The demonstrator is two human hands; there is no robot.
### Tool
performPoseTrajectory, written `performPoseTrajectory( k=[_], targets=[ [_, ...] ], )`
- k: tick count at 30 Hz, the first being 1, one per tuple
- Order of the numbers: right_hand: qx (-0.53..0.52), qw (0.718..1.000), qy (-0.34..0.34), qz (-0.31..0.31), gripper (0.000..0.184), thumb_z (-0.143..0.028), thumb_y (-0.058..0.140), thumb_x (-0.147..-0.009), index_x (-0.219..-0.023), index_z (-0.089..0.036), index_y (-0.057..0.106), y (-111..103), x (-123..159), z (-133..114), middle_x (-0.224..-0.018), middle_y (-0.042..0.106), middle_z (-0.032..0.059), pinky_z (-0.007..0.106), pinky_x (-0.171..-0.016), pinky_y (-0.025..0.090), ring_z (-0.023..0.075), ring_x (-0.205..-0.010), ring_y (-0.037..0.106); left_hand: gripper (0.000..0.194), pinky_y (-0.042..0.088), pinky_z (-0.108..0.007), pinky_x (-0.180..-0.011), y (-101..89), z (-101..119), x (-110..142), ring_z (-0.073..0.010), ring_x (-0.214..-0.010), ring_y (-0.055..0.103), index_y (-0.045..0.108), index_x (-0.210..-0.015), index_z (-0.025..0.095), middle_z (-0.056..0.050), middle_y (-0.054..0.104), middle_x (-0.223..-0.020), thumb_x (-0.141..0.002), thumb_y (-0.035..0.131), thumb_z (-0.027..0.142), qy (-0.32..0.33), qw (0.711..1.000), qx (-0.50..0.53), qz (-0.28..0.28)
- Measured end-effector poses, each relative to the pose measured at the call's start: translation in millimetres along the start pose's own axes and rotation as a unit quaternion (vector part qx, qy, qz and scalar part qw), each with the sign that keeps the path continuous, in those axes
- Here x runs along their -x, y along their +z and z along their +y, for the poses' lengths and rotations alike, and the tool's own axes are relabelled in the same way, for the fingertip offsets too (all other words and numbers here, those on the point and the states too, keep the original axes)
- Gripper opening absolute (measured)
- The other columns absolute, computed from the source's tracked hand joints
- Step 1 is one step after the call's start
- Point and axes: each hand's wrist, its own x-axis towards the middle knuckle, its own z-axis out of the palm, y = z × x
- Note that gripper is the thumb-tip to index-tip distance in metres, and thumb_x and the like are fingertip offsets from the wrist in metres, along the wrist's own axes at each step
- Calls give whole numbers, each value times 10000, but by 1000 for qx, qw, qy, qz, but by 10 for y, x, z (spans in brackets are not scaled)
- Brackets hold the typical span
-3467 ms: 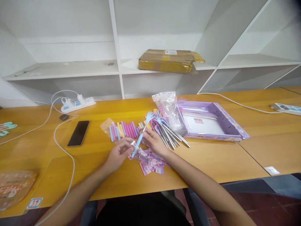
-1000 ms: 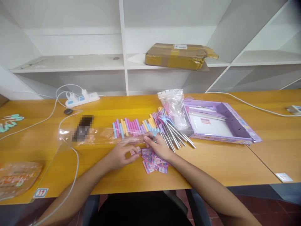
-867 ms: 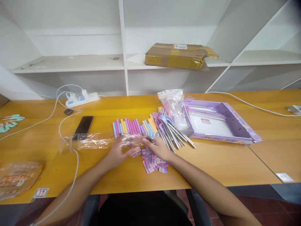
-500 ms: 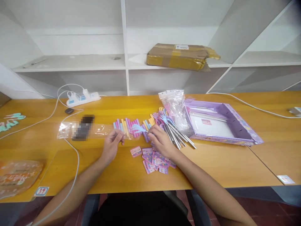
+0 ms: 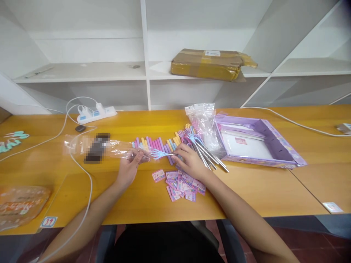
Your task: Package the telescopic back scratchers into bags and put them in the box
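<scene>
Now pinching a long clear plastic sleeve (image 5: 118, 149) in left hand (image 5: 127, 171), gripping a blue-clawed metal scratcher (image 5: 158, 153) in right hand (image 5: 192, 161) — end to end.

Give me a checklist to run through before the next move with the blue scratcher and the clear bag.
1. Left hand holding the clear bag: ok.
2. Right hand holding the blue scratcher by its metal rod: ok.
3. Scratcher's blue head pointing towards the left hand: ok.
4. Head's tips inside the bag's mouth: cannot tell, film too transparent.
5. Bag clear of other items: not ok, it stretches across the pixelated dark object.
</scene>
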Motion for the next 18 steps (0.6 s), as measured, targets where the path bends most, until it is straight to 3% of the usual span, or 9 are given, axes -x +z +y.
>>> performPoseTrajectory(
  k=[4,10,16,18],
  targets=[
    [-19,1000,1,-11,266,-338,515,-1109,-967,-218,705,43,1,-15,-1001,613,78,381,-901,496,216,-962,616,300,676,-373,-833,-25,-59,7,-194,-875,756,753,-923,174,-55,783,-966,-840,875,436,-20,1000,-16,3],
    [-23,999,-4,-35,231,-372,541,-1100,-1106,-225,718,120,32,14,-1064,637,89,382,-914,524,223,-997,651,326,684,-362,-808,-45,-148,24,-206,-850,767,807,-967,178,-54,808,-965,-789,912,430,-55,997,-48,-1],
    [-35,997,-5,-61,263,-388,528,-1105,-1080,-216,725,170,46,-39,-1034,637,85,361,-859,530,213,-949,660,298,658,-382,-826,-41,-160,54,-254,-814,788,828,-915,170,-87,824,-899,-799,897,436,-81,982,-145,-95],
    [-33,997,9,-74,245,-380,529,-1105,-1120,-219,714,164,47,-74,-1054,653,85,353,-852,521,214,-952,666,306,650,-377,-832,-58,-158,33,-252,-827,787,832,-930,166,-96,829,-916,-811,888,442,-80,981,-147,-101]
  ],
)
